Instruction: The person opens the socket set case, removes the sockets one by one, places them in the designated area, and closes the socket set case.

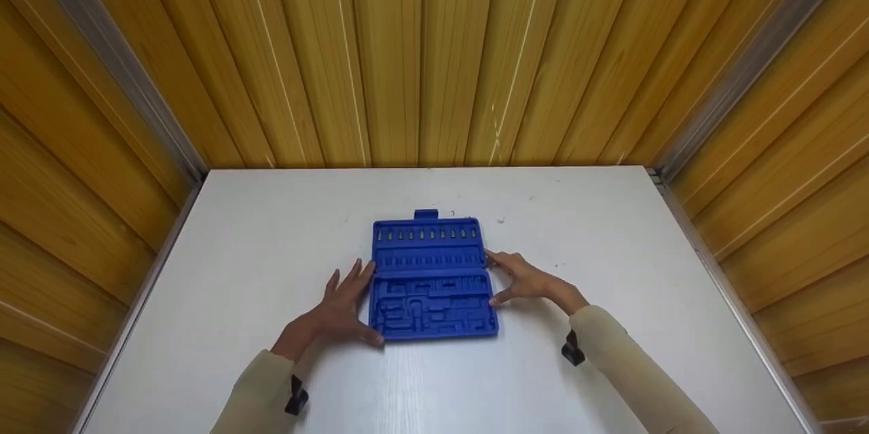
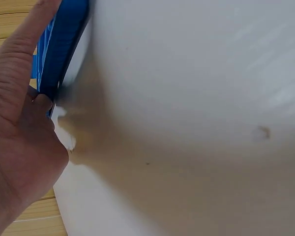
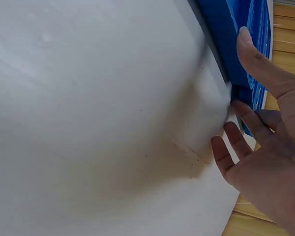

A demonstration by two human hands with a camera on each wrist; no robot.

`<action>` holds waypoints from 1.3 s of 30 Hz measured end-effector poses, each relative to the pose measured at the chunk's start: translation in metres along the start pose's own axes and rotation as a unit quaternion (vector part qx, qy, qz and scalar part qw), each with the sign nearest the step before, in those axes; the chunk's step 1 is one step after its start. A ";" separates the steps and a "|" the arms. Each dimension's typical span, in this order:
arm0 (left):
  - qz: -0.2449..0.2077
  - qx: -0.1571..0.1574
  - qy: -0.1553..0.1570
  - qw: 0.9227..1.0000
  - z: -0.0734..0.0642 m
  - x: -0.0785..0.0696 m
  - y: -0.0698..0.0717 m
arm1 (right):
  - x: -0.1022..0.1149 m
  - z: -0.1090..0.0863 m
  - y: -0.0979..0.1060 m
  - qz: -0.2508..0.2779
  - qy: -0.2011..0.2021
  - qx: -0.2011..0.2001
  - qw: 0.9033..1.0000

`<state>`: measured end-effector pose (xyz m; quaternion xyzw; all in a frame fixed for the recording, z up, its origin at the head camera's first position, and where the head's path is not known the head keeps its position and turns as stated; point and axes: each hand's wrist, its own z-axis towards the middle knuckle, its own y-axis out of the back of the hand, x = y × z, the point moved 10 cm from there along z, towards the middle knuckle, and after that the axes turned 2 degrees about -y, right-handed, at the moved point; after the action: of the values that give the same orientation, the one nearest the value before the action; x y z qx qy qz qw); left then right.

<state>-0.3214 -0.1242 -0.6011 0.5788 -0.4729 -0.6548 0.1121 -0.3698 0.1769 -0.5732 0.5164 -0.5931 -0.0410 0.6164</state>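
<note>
A blue plastic tool case (image 1: 434,272) lies unfolded flat on the white table, its latch tab at the far edge. One row of small screwdriver bits (image 1: 421,234) stands in the far half; moulded recesses fill the near half. At the case's left side is my left hand (image 1: 339,308), fingers spread along the edge and thumb by the near corner. My right hand (image 1: 526,278) touches the right side around the hinge with thumb and fingertips, fingers loosely bent. Both wrist views show the case's blue side wall (image 2: 66,39) close to the hands.
The white table (image 1: 271,217) carries a few dark specks beyond the case. Yellow wood-patterned panels (image 1: 448,60) enclose the back and both sides, with grey metal strips at the corners. A black clip (image 1: 572,348) hangs at the right sleeve, another at the left.
</note>
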 end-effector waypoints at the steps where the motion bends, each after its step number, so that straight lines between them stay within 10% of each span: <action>1: 0.001 0.001 -0.001 1.000 0.000 -0.001 0.000 | -0.001 0.000 0.000 -0.003 -0.006 0.001 1.000; 25: 0.000 0.015 -0.016 1.000 -0.005 -0.011 0.001 | 0.019 -0.008 0.006 -0.023 0.065 -0.008 0.998; 39: 0.000 0.011 -0.017 1.000 -0.012 -0.015 0.008 | 0.062 0.035 0.029 -0.029 0.063 -0.039 0.997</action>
<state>-0.3097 -0.1237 -0.5835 0.5684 -0.4819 -0.6596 0.0977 -0.3948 0.1287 -0.5189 0.5105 -0.5363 -0.0490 0.6704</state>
